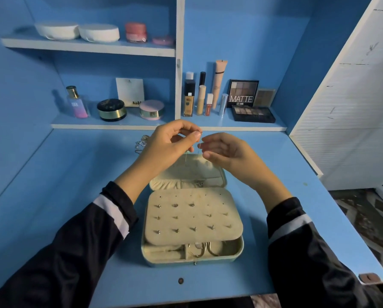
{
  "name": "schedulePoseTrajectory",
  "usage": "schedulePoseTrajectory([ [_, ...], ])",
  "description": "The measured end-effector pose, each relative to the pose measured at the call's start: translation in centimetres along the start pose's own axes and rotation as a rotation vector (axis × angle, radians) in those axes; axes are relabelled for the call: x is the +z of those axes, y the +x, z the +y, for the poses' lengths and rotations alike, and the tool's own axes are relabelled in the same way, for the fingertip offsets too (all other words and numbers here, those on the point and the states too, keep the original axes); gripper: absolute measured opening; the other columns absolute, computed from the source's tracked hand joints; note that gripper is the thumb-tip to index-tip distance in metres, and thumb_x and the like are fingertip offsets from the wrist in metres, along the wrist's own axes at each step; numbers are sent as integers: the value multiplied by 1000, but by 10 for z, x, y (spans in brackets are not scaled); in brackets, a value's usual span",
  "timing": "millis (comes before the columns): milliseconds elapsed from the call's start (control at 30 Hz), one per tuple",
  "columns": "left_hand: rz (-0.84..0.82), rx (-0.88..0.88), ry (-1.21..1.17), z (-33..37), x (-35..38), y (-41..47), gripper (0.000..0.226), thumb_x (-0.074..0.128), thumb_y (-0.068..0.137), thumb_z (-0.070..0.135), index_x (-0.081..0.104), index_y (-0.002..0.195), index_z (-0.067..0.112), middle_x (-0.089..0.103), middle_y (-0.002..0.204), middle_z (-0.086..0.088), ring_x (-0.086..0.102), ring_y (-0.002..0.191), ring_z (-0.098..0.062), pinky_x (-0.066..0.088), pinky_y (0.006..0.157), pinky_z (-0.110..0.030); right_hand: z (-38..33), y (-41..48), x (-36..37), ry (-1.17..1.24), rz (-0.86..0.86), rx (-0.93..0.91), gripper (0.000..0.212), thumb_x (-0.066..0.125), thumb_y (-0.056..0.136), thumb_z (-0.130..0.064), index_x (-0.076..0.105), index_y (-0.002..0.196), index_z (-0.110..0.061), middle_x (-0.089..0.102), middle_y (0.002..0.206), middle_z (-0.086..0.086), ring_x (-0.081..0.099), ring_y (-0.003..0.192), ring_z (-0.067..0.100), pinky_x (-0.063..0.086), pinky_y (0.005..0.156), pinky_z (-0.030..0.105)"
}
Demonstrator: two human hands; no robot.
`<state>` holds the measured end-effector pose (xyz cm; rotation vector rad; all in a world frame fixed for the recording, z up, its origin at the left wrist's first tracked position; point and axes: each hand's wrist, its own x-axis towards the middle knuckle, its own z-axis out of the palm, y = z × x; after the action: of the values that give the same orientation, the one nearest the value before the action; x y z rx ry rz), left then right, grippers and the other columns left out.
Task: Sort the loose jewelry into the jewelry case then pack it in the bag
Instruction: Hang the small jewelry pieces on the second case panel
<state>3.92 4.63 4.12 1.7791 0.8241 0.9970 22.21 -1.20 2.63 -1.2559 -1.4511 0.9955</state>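
**Sorting partly done, a fine chain in hand above the open jewelry case**

A blue vanity nook had shelves (110, 46) of cosmetics at the back and a blue counter (75, 174) in front. The jewelry case (241, 247) lay open in the middle of the counter, its lid tilted away from the person.

Small studs (175, 230) already sat in many holes of the cream earring panel (192, 216), though some holes were bare. Hoops (205, 250) rested in the tray below the panel.

Above the lid, the left hand (166, 145) pinched the top of a thin chain (199, 150) between thumb and finger, and the chain hung toward the lid. The right hand (226, 152) was just beside it with loosely curled fingers. Whether it gripped the chain could not be told.

A small heap of loose jewelry (141, 141) remained on the counter behind the left hand. No bag was in view, so the task seemed roughly midway. The chain and the heap were unsorted, and closing and packing the case had yet to be done.
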Motion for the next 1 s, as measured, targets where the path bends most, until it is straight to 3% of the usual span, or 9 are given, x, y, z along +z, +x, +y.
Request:
schedulePoseTrajectory([
  [167, -9, 10, -4, -3, 3, 5, 6, 65, 93, 18, 69, 95, 22, 69, 83, 10, 65, 71, -8, 53, 71, -21, 1, 1, 9, 184, 33, -38, 31, 71, 82, -11, 58, 109, -4, 72, 99, 10, 68, 96, 20, 51, 85, 28],
  [267, -12, -8, -5, -6, 4, 7, 6, 66, 93, 18, 70, 96, 22, 70, 84, 10, 67, 72, -8, 54, 72, -20, 3, 0, 6, 261, 81, -28, 29, 70, 80, -17, 58, 105, -10, 72, 86, 5, 66, 87, 21, 50, 84, 34],
  [367, -25, -25, -10, -12, 4, 10, 6, 68, 91, 16, 71, 95, 19, 71, 83, 9, 67, 73, -11, 55, 75, -23, 6, -2, -3, 206, 106, -21, 15, 67, 86, -5, 62, 100, -11, 71, 80, 2, 64, 81, 17, 51, 75, 25],
  [500, -46, -39, 66, -24, 4, 12, 7, 72, 88, 13, 74, 94, 17, 73, 84, 6, 67, 70, -11, 54, 71, -19, 8, -6, -10, 32, 111, 18, 8, 69, 86, -2, 68, 91, -8, 70, 78, 4, 64, 73, 9, 46, 64, 12],
  [567, -43, -45, 129, -30, 4, 13, 9, 74, 86, 14, 74, 91, 21, 73, 84, 8, 67, 65, -9, 50, 65, -15, 13, -6, -12, -78, 122, 34, 6, 70, 86, -3, 71, 89, -7, 70, 77, 4, 64, 73, 9, 48, 68, 15],
  [700, -82, -24, 274, -41, 6, 14, 13, 75, 85, 18, 71, 84, 31, 70, 79, 14, 59, 55, 0, 51, 68, -21, 24, -3, -13, -379, 140, 28, 11, 70, 85, -6, 74, 85, -17, 69, 73, -5, 58, 66, 5, 48, 68, 24],
  [833, -126, 68, 476, -42, 9, 17, 8, 73, 86, 16, 73, 87, 24, 65, 75, 20, 53, 51, 2, 44, 61, -12, 23, 2, -12, -595, 145, -34, 14, 66, 84, -1, 73, 85, -13, 60, 69, -16, 54, 62, -4, 38, 62, 4],
  [1000, -144, 173, 648, -43, 13, 23, 12, 73, 84, 15, 78, 93, 20, 55, 75, 19, 49, 57, 7, 36, 63, -4, 27, 10, -15, -773, 128, -92, 13, 66, 83, 0, 74, 84, -11, 61, 76, -2, 57, 71, 15, 38, 65, 10],
])
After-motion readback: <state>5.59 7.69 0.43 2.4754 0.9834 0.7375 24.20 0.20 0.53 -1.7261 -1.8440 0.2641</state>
